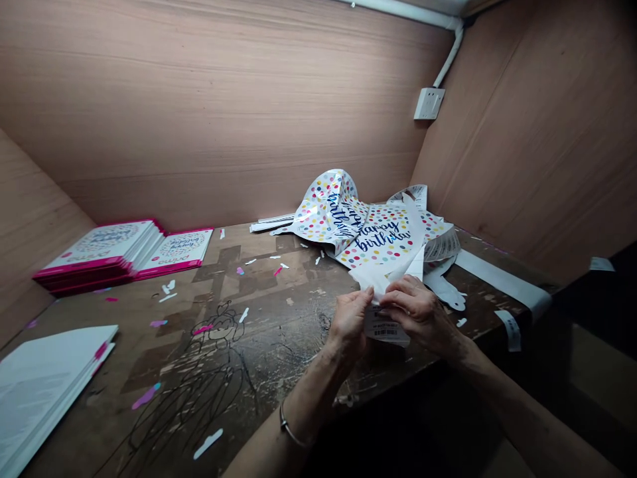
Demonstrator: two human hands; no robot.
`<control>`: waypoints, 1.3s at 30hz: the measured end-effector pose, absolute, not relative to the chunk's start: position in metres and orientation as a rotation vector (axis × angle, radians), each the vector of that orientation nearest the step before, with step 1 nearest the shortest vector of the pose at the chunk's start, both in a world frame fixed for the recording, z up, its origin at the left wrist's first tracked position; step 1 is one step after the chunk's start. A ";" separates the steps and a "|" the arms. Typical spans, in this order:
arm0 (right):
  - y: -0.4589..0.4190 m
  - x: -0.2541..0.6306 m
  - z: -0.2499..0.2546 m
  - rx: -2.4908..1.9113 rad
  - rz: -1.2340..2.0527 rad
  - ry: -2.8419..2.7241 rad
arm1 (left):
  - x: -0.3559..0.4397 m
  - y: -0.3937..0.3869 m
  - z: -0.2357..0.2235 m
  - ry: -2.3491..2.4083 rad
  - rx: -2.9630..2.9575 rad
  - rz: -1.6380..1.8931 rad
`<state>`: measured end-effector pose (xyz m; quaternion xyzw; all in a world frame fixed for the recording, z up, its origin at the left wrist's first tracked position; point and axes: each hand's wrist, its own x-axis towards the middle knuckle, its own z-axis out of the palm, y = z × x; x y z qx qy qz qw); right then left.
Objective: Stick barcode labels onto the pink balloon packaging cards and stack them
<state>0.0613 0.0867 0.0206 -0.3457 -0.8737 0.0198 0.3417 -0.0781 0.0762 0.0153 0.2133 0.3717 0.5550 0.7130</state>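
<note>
The left hand (350, 323) and right hand (421, 312) are nearly closed, both pinching a white foil flap (387, 282) from either side, with a barcode label (387, 330) hanging beneath. Just beyond lies a crumpled polka-dot birthday balloon (378, 239) on the desk (279, 352), scattered with paper scraps (243, 315). Pink-edged card stacks (99, 255) sit well left.

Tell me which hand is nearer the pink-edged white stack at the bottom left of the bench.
Left. The left hand is to the right of the pink-edged white stack, well apart from it; the right hand is farther right, both pinching a white sheet.
</note>
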 end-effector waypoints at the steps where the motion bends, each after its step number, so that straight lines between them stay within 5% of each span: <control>1: 0.087 0.061 0.020 -0.897 0.062 -2.275 | -0.078 0.076 0.014 0.812 0.484 1.220; 27: 0.055 0.074 -0.002 -0.382 -0.507 -2.368 | -0.081 0.084 0.008 0.940 0.344 1.193; 32: 0.022 0.081 0.012 -0.535 -0.209 -2.201 | -0.087 0.089 0.017 0.994 0.305 1.175; 39: 0.028 0.170 0.003 -1.699 0.515 -1.320 | -0.086 0.091 0.027 1.009 0.309 1.130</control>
